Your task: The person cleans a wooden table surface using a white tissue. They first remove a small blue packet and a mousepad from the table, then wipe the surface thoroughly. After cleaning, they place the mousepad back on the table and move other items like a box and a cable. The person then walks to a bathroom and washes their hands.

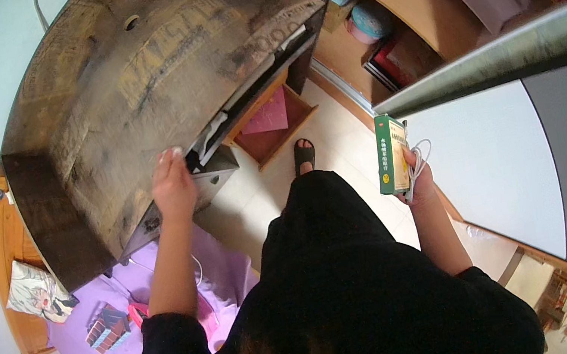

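My right hand [419, 176] grips a green and cream cardboard box [393, 155] bearing writing, together with a coiled white cable [417, 167]. My left hand [173, 182] is at the front edge of a dark, worn desk top [136, 117], with a small whitish thing at its fingertips that I cannot identify. Beside that hand, a narrow gap under the desk top shows white items [210, 133]. Below the desk, a wooden drawer [267, 151] is pulled out, with a pink sheet or folder [268, 114] inside.
On the left, a bed with a purple sheet [147, 337] holds a printed pillow [39, 291] and a patterned box [108, 328]. An open wardrobe [419, 11] at upper right contains a round tin [370, 22]. A white sliding door [485, 158] stands at right.
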{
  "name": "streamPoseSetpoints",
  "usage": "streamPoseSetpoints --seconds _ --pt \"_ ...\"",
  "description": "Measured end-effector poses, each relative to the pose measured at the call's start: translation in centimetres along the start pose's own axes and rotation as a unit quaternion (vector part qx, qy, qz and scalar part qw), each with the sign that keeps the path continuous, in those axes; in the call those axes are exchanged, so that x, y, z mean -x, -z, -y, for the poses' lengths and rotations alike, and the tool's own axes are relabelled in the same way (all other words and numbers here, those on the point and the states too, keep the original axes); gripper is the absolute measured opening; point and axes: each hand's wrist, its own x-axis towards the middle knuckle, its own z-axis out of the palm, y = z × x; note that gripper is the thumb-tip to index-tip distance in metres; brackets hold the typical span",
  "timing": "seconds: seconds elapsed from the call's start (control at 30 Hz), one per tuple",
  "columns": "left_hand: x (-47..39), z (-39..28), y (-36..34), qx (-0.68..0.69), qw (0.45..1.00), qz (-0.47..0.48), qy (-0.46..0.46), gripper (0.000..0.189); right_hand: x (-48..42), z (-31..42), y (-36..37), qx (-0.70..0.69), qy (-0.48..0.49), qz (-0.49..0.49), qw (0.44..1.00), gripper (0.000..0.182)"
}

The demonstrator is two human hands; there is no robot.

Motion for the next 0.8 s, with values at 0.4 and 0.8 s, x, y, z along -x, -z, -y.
streamPoseSetpoints --seconds 0.4,0.8 --pt "4.4 -4.6 -4.0 0.240 0.901 0.119 0.341 0.026 9.6 0.5 3.6 -0.012 0.033 -0.049 0.998 0.033" --pt "-2.3 -5.2 -12.8 -0.016 0.942 0.032 0.334 0.031 16.6 8.7 5.8 -0.033 0.200 -0.179 0.963 0.036"
